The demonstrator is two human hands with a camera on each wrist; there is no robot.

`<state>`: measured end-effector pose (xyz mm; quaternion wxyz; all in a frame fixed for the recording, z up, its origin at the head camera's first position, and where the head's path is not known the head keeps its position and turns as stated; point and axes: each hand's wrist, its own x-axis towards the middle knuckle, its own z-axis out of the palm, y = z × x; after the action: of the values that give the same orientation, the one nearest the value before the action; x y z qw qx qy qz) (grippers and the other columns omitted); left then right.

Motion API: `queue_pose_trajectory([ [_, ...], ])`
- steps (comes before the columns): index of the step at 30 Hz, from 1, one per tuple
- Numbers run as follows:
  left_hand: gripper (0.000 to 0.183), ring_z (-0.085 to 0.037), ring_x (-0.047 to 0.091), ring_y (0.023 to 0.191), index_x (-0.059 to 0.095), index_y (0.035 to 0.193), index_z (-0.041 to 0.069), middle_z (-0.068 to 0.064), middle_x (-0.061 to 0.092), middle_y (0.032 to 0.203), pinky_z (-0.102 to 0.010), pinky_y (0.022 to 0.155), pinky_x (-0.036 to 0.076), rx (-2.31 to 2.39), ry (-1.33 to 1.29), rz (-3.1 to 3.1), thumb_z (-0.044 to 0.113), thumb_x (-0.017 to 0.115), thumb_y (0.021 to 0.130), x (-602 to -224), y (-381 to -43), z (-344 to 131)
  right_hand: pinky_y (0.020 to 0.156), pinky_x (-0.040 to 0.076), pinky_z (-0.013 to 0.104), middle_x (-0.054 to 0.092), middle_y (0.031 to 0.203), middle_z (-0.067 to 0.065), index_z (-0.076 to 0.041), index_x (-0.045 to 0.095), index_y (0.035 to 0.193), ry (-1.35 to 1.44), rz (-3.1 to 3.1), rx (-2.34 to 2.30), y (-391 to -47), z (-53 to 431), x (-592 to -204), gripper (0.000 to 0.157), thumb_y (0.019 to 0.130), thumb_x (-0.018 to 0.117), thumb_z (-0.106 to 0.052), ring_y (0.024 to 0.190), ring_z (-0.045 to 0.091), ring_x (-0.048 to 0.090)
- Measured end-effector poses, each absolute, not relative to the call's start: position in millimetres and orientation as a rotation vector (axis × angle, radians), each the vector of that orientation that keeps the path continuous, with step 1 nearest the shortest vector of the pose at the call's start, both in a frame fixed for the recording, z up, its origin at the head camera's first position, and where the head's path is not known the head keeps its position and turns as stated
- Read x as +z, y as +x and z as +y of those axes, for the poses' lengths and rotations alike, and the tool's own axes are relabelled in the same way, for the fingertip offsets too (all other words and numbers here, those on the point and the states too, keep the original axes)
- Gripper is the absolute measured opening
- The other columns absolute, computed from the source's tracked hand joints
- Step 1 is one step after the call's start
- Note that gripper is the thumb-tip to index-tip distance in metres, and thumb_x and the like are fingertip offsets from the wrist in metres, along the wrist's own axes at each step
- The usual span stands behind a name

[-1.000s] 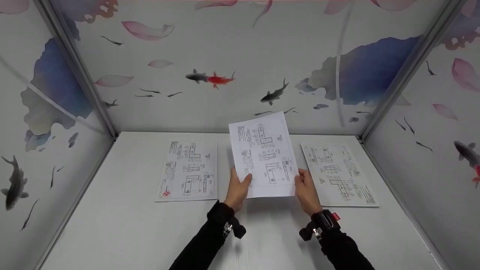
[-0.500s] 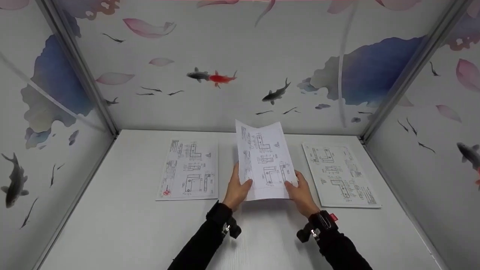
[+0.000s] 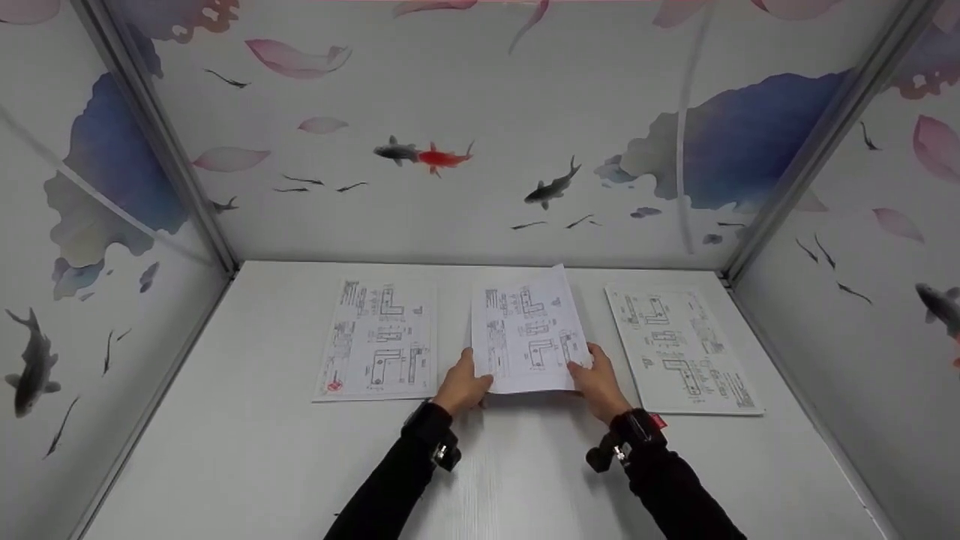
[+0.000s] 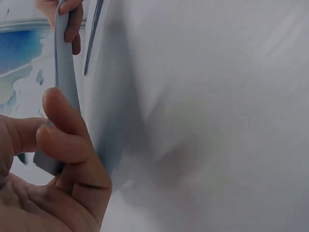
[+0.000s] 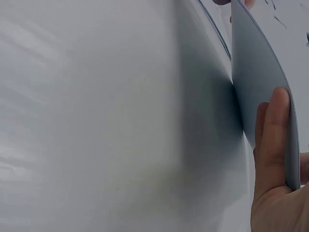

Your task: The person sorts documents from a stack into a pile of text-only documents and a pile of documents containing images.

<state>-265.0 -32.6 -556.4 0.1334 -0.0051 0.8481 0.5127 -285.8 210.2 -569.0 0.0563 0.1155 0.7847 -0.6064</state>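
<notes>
Both hands hold a thin stack of paper sheets (image 3: 525,330) printed with technical drawings, low over the middle of the table. My left hand (image 3: 461,384) grips the near left corner, thumb on top and fingers below. On the opposite side my right hand (image 3: 598,381) pinches the right edge, its thumb on the printed face. The far right corner curls upward. In the right wrist view, the fingers (image 5: 273,140) lie along the underside of the bowed paper (image 5: 258,79). The left wrist view shows the stack's edge (image 4: 66,72) between the left hand's thumb and curled fingers.
A sheet of drawings with a red stamp (image 3: 382,337) lies to the left on the white table (image 3: 225,457). To the right lies a thicker pile of drawings (image 3: 679,349), slightly turned. Walls printed with fish and petals (image 3: 450,90) enclose the table's back and sides.
The held stack has come down toward the table, and its far edge has dropped. Its inward bend has eased on the left side. The left hand has shifted slightly left and nearer.
</notes>
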Motion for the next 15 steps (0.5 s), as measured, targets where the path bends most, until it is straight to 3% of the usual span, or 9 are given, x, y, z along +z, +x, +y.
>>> queue_pose_trajectory([
  [3, 0.07, -0.029, 0.065, 0.101, 0.018, 0.152, -0.007, -0.028, 0.058, 0.13, -0.036, 0.088, 0.051, 1.445, -0.032, 2.475, 0.012, 0.056, 0.096, -553.5, -266.3, -35.3, 0.085, 0.045, 0.029, 0.049, 0.134, 0.019, 0.0, 0.027, 0.149, 0.353, 2.388, -1.839, -289.9, 208.0, -567.9, 0.055, 0.099, 0.049, -0.004, 0.11, 0.026, 0.053],
  [6, 0.07, -0.035, 0.04, 0.138, 0.018, 0.152, -0.007, -0.028, 0.032, 0.154, -0.046, 0.117, 0.029, 1.435, -0.085, 2.479, 0.013, 0.056, 0.096, -554.3, -266.9, -35.3, 0.088, 0.044, 0.032, 0.048, 0.133, 0.021, 0.002, 0.025, 0.149, 0.366, 2.372, -1.85, -292.0, 205.7, -568.9, 0.057, 0.098, 0.05, -0.004, 0.112, 0.027, 0.052],
  [9, 0.07, -0.037, 0.026, 0.147, 0.019, 0.152, -0.008, -0.028, 0.027, 0.156, -0.047, 0.12, 0.021, 1.431, -0.117, 2.48, 0.012, 0.056, 0.097, -556.6, -267.3, -34.9, 0.086, 0.046, 0.031, 0.049, 0.133, 0.021, 0.003, 0.025, 0.149, 0.382, 2.357, -1.851, -292.0, 204.5, -570.0, 0.059, 0.098, 0.052, -0.005, 0.111, 0.027, 0.053],
  [12, 0.069, -0.038, 0.026, 0.146, 0.019, 0.151, -0.01, -0.029, 0.027, 0.156, -0.047, 0.12, 0.021, 1.406, -0.123, 2.499, 0.012, 0.056, 0.097, -557.7, -269.2, -35.7, 0.084, 0.049, 0.03, 0.048, 0.135, 0.026, 0.005, 0.023, 0.149, 0.374, 2.354, -1.847, -291.9, 204.4, -570.3, 0.06, 0.098, 0.051, -0.005, 0.112, 0.029, 0.055],
  [15, 0.07, -0.037, 0.028, 0.146, 0.019, 0.15, -0.011, -0.03, 0.028, 0.155, -0.046, 0.12, 0.022, 1.383, -0.138, 2.522, 0.012, 0.056, 0.096, -557.2, -271.8, -36.8, 0.091, 0.051, 0.036, 0.042, 0.142, 0.031, 0.006, 0.019, 0.151, 0.361, 2.353, -1.832, -292.5, 204.9, -569.1, 0.062, 0.098, 0.049, -0.005, 0.12, 0.034, 0.054],
])
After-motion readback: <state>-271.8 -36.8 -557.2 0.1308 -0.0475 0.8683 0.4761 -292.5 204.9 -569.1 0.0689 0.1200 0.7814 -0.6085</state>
